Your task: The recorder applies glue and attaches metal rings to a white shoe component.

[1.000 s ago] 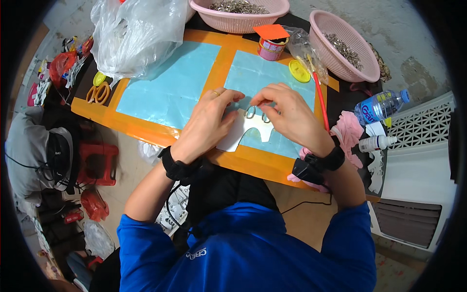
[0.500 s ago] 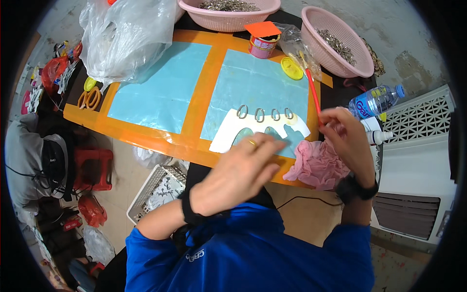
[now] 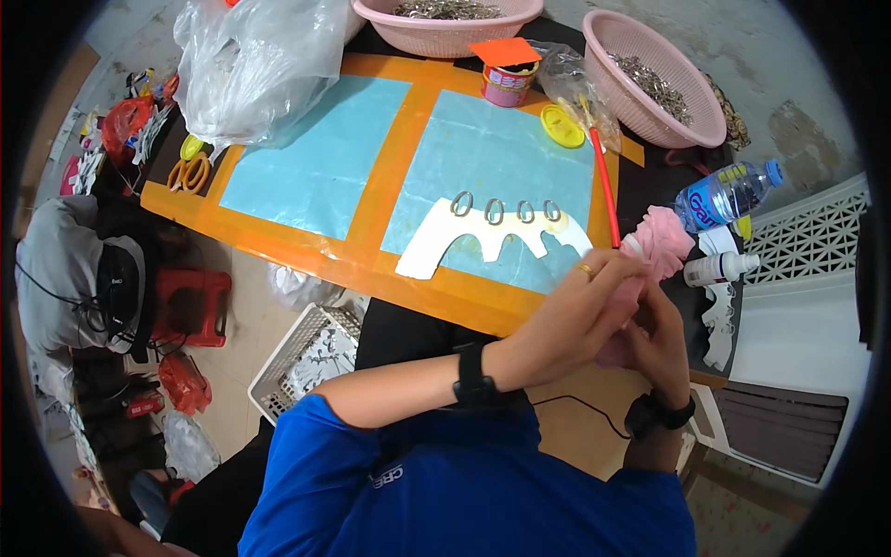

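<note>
"Gathering up the pink cloth (image 3: 661, 239): is that what the hands have turned to now?"

"Yes. A second ago both were at the metal rings on the white cut-out piece (image 3: 432, 237); half a second ago the right was at the cloth and the left was over the piece's lower edge. Now both have met just beyond its right end."

"How do they stand?"

"The left hand (image 3: 599, 299) is bunched narrow, fingers closed on the cloth. The right hand (image 3: 661, 342) is curled in from the other side, closed on it too, as far as I can judge; the fingertips overlap, so I can't see the whole grip."

"And the piece itself?"

"Flat on the tabletop (image 3: 278, 243), left of both hands, with four oval metal rings (image 3: 495, 223) spaced along its upper edge. The rings match their layout of half a second ago."

"So what does the change mean?"

"I'd read it as a break from handling the rings: attention has gone to the cloth. The red-handled brush (image 3: 603, 181) lies beyond the piece's right end, and the pink tin (image 3: 507, 88) stands farther off, past its upper edge. Neither is being touched."
</note>
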### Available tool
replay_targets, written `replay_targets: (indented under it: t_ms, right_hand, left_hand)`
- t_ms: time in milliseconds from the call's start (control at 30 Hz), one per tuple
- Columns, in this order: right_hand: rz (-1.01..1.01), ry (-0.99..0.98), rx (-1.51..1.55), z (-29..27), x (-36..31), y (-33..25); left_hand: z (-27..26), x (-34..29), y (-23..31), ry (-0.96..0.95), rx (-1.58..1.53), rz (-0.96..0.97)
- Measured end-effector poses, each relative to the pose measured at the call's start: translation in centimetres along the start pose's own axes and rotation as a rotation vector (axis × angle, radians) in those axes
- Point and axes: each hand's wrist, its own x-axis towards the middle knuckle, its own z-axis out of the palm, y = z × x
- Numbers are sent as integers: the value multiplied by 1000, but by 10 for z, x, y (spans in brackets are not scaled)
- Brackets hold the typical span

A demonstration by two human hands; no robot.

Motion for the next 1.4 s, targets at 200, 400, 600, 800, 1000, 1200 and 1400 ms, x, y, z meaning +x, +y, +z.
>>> replay_targets:
  t_ms: [200, 400, 600, 800, 1000, 1200, 1400]
  right_hand:
    - [-10, 19, 219, 14, -2, 14]
    - [94, 59, 140, -9, -24, 17]
    - [-221, -16, -390, -22, -27, -15]
    - [-124, 222, -226, -5, -12, -13]
    - [-121, 171, -171, 14, -2, 6]
    - [-89, 271, -104, 12, -1, 26]
    - [-247, 185, -327, 1, 6, 15]
  left_hand:
    - [22, -13, -26, 63, -171, -101]
    - [23, -8, -23, 63, -1, -54]
    - [8, -1, -29, -45, 295, 20]
    - [15, -7, -20, 125, 18, -109]
    - [19, 1, -19, 30, 61, -267]
    - [37, 6, -24, -83, 377, -218]
    - [3, -5, 0, -64, 535, 167]
